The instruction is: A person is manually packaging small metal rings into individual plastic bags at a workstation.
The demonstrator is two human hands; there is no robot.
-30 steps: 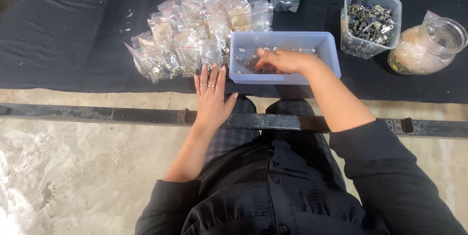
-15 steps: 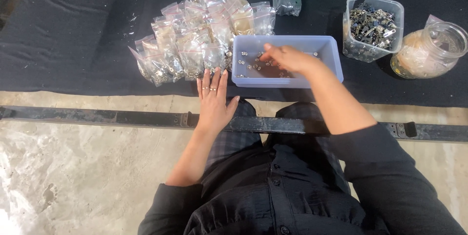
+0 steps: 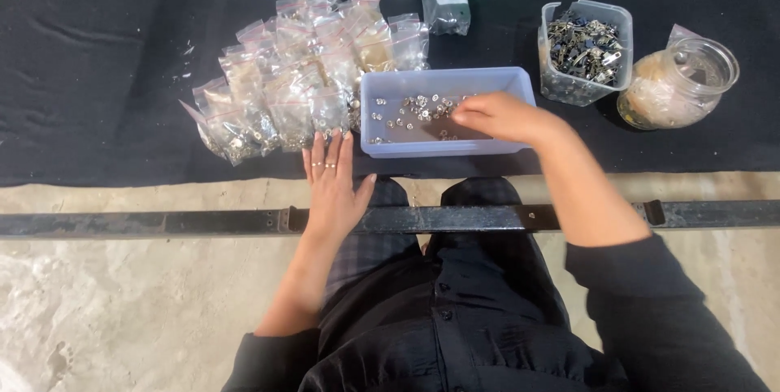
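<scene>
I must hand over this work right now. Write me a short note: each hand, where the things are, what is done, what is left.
Left hand: flat, open, fingertips at the pile of small filled bags.
Right hand: inside the pale blue tray, fingers pinched over the small metal pieces; whether it holds one cannot be told.
Done: many bags filled, stacked left of the tray.
Left: loose pieces remain in the tray.

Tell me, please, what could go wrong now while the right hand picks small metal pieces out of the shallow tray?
1. The plastic tray sits at the edge of the black cloth; a push from the right hand could tip it.
2. The left hand lies beside the pile of small clear bags and may knock some off.
3. The small metal pieces are loose and could scatter.
</scene>
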